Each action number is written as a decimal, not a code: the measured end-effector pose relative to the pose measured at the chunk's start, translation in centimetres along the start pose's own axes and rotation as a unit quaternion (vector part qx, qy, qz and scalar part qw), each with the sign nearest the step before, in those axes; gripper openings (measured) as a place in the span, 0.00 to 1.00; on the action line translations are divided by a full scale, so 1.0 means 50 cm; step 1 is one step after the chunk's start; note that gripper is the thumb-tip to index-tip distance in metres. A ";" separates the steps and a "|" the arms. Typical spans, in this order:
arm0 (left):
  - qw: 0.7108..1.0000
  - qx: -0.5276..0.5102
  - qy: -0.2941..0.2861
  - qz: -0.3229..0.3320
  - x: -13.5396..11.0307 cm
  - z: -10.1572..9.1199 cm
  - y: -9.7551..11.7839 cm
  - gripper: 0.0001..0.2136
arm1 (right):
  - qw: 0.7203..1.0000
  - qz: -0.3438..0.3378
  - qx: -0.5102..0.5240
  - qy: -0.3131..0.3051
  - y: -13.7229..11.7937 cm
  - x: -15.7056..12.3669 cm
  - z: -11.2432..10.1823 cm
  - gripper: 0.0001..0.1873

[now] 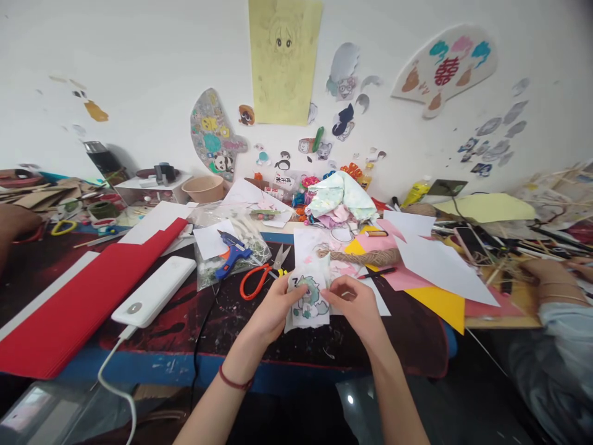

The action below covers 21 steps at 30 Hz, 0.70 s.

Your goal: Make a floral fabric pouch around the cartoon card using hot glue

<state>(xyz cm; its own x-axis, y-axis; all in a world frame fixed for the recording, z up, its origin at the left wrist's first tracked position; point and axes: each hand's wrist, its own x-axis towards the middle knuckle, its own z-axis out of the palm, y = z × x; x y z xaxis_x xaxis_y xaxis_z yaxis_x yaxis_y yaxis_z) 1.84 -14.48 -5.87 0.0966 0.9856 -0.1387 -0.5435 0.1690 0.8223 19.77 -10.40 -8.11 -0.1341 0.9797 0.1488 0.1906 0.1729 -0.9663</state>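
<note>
Over the bench [412,346], the left hand [274,306] pinches a paper cartoon drawing [309,314]; the right hand [356,303] pinches its right edge. Orange-handled scissors [247,291] lie near the left hand.

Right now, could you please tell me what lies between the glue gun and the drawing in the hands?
In the head view, scissors and part of the left hand lie between the glue gun and the drawing.
</note>
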 end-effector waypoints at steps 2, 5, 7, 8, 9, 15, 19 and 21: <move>1.000 0.002 0.003 0.005 0.004 -0.001 0.001 0.22 | 1.000 -0.006 0.025 0.007 0.004 0.007 -0.006 0.22; 1.000 0.008 0.004 0.012 0.007 -0.003 0.006 0.22 | 0.989 0.037 0.112 -0.094 0.007 0.016 -0.008 0.30; 1.000 0.014 0.006 0.017 0.008 -0.003 0.008 0.23 | 0.975 0.073 0.147 -0.151 0.008 0.018 -0.003 0.25; 1.000 0.018 0.007 0.020 0.009 -0.004 0.009 0.24 | 0.972 0.083 0.151 -0.157 0.009 0.019 0.000 0.23; 0.999 0.023 0.008 0.024 0.010 -0.004 0.009 0.24 | 0.973 0.088 0.150 -0.151 0.010 0.019 0.003 0.21; 0.996 0.055 0.025 0.063 0.020 -0.018 0.004 0.23 | 0.976 0.093 0.155 -0.119 0.021 0.015 0.007 0.19; 0.992 0.084 0.027 0.090 0.029 -0.029 -0.003 0.22 | 0.976 0.088 0.164 -0.110 0.027 0.013 0.005 0.19; 0.990 0.098 0.024 0.100 0.032 -0.031 -0.008 0.22 | 0.974 0.090 0.167 -0.120 0.026 0.013 0.007 0.20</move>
<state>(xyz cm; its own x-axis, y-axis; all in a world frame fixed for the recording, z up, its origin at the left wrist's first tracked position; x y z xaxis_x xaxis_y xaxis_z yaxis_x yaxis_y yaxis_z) 0.92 -12.96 -7.29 -0.0384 0.9991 0.0164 -0.3745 -0.0296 0.9267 19.59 -9.57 -9.36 -0.3585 0.9325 -0.0442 -0.0905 -0.0818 -0.9925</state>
